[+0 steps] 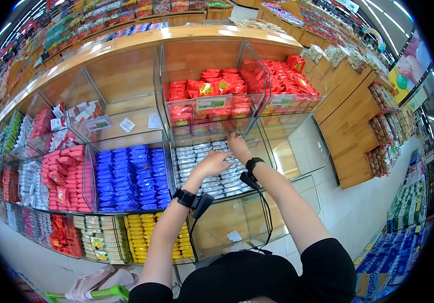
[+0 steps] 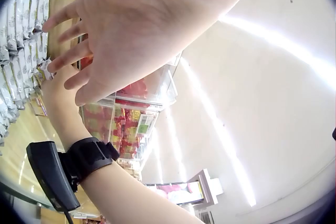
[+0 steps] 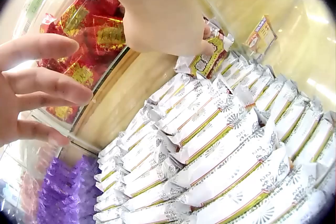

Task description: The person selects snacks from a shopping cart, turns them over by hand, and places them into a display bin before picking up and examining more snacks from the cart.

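Silver-white wrapped snack packets (image 1: 191, 164) lie in rows in a clear bin, close beneath both hands. At the bin's back, my right hand (image 1: 238, 147) pinches one snack packet (image 3: 210, 58), whose patterned yellow-and-brown face shows in the right wrist view. Part of that packet is hidden by the fingers. My left hand (image 1: 213, 164) hovers over the rows, left of the right hand, fingers spread and relaxed; the left wrist view shows the palm with nothing in it. Another packet-like card (image 3: 261, 37) with a printed front leans near the bin's corner, beyond the right hand.
Blue packets (image 1: 131, 177) fill the bin to the left, with pink packets (image 1: 65, 177) further left. Red packets (image 1: 222, 86) fill the raised bin behind. Clear bin walls (image 1: 262, 96) stand between compartments. Yellow packets (image 1: 141, 232) sit lower in front. A green cart handle (image 1: 111, 292) is at the bottom left.
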{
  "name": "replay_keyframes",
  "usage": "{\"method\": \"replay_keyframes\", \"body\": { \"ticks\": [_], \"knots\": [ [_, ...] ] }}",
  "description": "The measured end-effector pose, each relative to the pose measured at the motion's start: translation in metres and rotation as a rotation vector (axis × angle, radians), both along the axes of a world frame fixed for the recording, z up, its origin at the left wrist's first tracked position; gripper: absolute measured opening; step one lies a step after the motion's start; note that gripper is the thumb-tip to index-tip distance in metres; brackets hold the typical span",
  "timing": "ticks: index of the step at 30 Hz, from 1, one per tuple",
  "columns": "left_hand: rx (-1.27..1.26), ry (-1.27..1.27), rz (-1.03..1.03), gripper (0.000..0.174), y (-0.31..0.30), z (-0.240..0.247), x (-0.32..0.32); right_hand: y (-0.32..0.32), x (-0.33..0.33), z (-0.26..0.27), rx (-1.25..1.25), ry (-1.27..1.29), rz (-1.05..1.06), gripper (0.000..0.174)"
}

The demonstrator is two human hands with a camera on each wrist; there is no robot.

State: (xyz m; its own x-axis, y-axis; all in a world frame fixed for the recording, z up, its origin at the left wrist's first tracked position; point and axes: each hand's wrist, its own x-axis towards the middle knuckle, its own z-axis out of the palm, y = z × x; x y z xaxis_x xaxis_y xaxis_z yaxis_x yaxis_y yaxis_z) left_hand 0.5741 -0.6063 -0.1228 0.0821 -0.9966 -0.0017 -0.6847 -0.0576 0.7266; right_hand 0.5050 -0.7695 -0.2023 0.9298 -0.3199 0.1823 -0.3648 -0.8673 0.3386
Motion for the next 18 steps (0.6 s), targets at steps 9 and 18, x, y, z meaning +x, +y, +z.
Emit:
{"method": "replay_keyframes", "body": {
  "ticks": [9,18],
  "knots": [
    [0.032,0.037,0.012,0.034,0.005,-0.004,-0.001,0.003,-0.008,0.010,0.190,0.027,-0.028,0.014],
    [0.038,0.042,0.009,0.035,0.013,-0.008,0.007,0.006,-0.009,0.020,0.152,0.208,-0.117,0.018]
  ]
}}
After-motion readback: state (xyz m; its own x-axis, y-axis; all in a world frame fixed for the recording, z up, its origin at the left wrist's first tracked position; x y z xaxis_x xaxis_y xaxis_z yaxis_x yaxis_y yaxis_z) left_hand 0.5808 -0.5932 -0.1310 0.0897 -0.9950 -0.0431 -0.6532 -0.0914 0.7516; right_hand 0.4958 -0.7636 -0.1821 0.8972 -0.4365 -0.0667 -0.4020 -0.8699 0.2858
